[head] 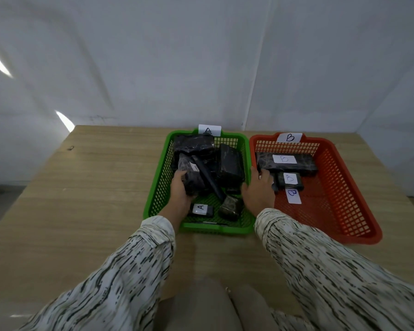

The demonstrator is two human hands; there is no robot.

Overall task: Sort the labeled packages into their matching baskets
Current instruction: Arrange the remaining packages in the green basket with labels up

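Note:
A green basket [158, 187] with an "A" card at its back holds several black wrapped packages. My left hand [181, 194] reaches into it and grips a black package [191, 180] at its near left. A small package labeled A [200, 209] lies just below that hand. An orange basket [344, 194] with a "B" card stands to the right. It holds a long package labeled B [286, 161] and a smaller one labeled B [290, 180]. My right hand [258, 194] rests over the orange basket's left rim, fingers on a dark package [274, 185] partly hidden there.
Both baskets sit side by side on a light wooden table [93, 199]. A loose white "B" label [293, 195] lies on the orange basket's floor. A white wall rises behind the table. My patterned sleeves fill the foreground.

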